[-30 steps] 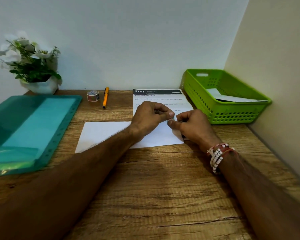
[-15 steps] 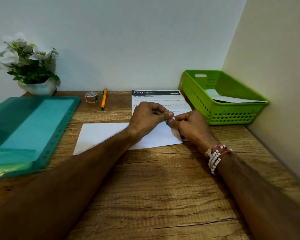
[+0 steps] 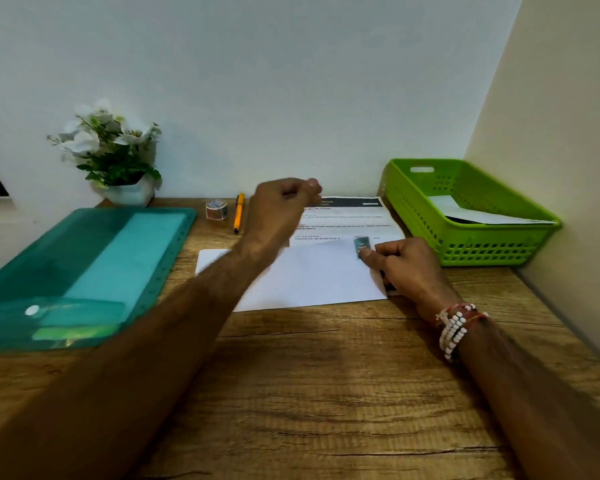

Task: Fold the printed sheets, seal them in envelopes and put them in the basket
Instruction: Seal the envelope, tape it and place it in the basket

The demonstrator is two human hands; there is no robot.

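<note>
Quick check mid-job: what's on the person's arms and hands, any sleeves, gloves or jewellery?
Both forearms are bare: no sleeves, no gloves. At the wrist of the right hand sit bracelets: strands of small white beads with red and orange thread. The left hand and its wrist show nothing worn, though they are blurred.

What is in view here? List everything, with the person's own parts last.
desk: one, brown wood, under everything
folder: one, teal, desk left
plant: one, white flowers, white pot, back left
tape: one roll, pale, left of pen
pen: one, orange, back centre
sheet: one, white, printed, behind envelope
envelope: one, white, centre
sticker: one, teal, envelope's far edge
basket: one, green, back right
paper: white, in basket
bracelets: white and red beads, right wrist
left hand: raised over sheet, blurred
right hand: fingertip presses sticker
</note>
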